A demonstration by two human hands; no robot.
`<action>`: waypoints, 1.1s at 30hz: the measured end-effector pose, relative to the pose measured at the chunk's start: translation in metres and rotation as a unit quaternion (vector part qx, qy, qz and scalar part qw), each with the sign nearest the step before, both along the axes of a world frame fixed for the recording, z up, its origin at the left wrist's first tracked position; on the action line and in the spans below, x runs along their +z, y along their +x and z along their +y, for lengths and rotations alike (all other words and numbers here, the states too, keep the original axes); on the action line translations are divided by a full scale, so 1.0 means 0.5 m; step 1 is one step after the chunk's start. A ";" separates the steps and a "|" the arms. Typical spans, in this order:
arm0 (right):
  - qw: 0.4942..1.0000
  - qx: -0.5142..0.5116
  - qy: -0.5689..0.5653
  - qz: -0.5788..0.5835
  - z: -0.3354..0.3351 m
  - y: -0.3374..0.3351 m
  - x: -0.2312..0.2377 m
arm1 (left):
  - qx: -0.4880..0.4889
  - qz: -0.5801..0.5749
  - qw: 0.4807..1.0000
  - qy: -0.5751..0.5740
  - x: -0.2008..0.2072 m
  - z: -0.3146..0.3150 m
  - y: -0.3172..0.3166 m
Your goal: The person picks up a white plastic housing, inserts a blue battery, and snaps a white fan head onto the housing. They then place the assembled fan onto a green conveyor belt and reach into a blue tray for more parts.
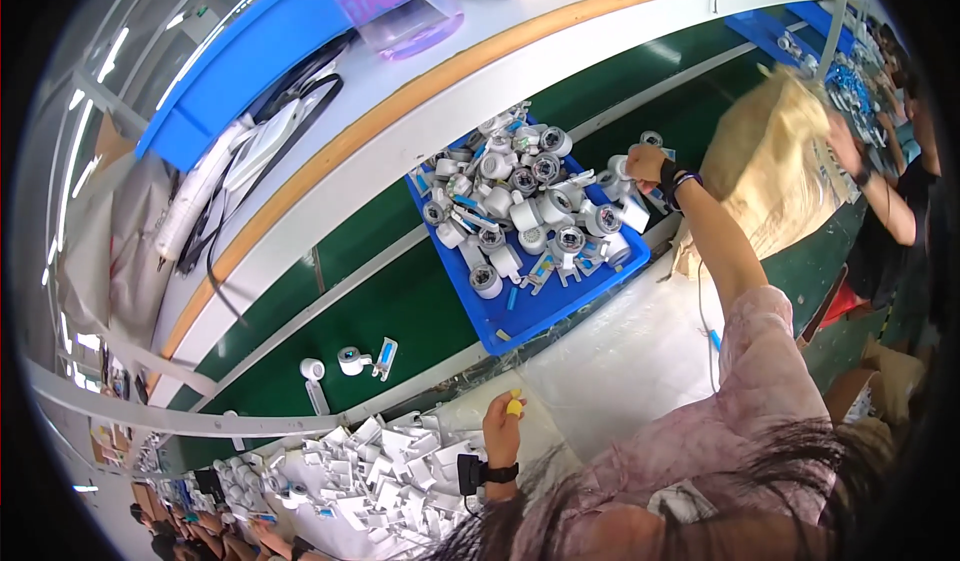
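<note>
My left hand (500, 427) is at the near side, close to a pile of loose white plastic parts (385, 471). Its fingers are closed on a small yellow piece (515, 404), too small to name exactly. Reaching farther out, my right hand (648, 166) closes on a white round camera housing (619, 167) at the right edge of a blue tray (490, 319). The tray is heaped with white housings with dark round lenses (545, 168) and strips with blue pieces. My fingers partly hide the held housing.
A green conveyor belt (390, 291) runs behind the tray, carrying a few loose parts (352, 361). A large brown paper sack (765, 176) stands at the right, beside another person's arm (880, 196). A shelf (400, 111) overhangs the belt, with a blue bin (240, 56) on it.
</note>
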State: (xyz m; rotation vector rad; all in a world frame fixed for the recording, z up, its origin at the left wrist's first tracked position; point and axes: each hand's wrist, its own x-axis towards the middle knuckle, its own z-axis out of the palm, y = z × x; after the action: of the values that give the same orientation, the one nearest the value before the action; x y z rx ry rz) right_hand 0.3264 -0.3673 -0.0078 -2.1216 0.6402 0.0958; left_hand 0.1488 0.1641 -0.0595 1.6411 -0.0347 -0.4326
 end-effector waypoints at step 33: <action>0.948 -0.022 0.279 -0.149 0.360 -0.513 -0.141 | -0.140 -0.228 0.960 0.086 0.056 -0.169 -0.095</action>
State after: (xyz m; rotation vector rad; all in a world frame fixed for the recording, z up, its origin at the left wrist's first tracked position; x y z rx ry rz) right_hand 0.0697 -0.1872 -0.0784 -1.5315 0.4163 -0.0646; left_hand 0.1011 0.0795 -0.0314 1.8872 -0.5963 -0.2663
